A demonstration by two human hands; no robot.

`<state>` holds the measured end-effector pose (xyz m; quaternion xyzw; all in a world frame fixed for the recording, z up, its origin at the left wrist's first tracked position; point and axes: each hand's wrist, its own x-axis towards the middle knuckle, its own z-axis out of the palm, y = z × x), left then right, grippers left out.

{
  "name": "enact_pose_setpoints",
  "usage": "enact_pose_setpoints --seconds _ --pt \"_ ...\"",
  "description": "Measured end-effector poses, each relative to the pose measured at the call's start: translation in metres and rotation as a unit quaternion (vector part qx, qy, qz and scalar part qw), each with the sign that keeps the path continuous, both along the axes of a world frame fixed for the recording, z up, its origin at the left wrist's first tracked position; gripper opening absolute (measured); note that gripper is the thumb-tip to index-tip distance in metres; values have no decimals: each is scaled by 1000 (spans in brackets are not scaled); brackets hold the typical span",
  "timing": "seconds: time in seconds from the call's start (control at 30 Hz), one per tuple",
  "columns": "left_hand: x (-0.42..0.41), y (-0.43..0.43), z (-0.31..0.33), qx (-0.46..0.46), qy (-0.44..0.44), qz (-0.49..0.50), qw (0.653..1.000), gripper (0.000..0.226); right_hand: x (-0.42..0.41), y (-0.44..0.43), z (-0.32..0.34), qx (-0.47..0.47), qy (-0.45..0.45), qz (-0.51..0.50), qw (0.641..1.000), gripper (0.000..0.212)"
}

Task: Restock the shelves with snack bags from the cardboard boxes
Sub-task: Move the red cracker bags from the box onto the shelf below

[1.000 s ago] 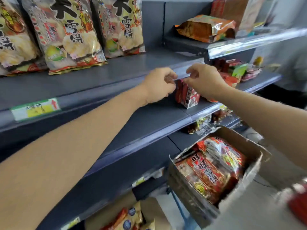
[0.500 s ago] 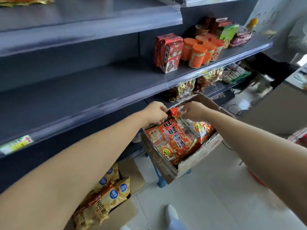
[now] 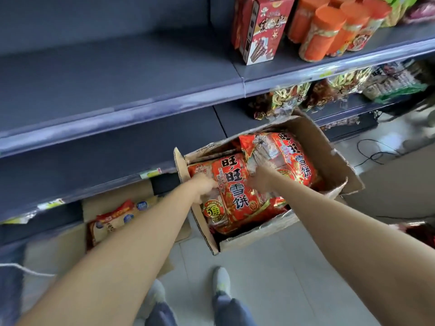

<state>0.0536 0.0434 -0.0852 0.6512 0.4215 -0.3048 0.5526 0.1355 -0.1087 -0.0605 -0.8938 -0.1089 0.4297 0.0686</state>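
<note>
An open cardboard box [image 3: 255, 234] stands raised in front of the shelves and holds several red snack bags. The front red snack bag [image 3: 235, 191] lies face up, and a second red bag [image 3: 293, 158] lies behind it. My left hand [image 3: 204, 185] grips the front bag's left edge with curled fingers. On that bag's right edge my right hand [image 3: 259, 181] holds on, its fingers dug in between the two bags. Both hands are motion-blurred. Above the box runs a bare dark shelf [image 3: 117, 74].
A second cardboard box [image 3: 113, 196] with pale yellow bags [image 3: 110, 227] sits on the floor at the left. Red cartons [image 3: 261, 31] and orange canisters [image 3: 329, 31] stand on the shelf at the right, above shiny snack bags [image 3: 289, 97]. My shoes [image 3: 221, 281] are on pale tiles; a cable [image 3: 376, 154] lies far right.
Both hands dropped from the upper shelf edge down into the cardboard box and closed on the front red bag. My view tilted downward toward the box and floor.
</note>
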Motion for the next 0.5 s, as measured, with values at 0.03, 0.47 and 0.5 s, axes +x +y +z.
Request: enact_pose_setpoints --seconds 0.03,0.47,0.5 --pt "2 0 -5 -10 7 21 1000 25 2 3 -1 -12 7 0 1000 34" --pt "13 -12 -28 -44 24 147 988 21 9 13 -7 -70 7 32 997 26" --pt "13 -14 -28 -41 19 154 987 37 9 12 -4 -76 35 15 996 23"
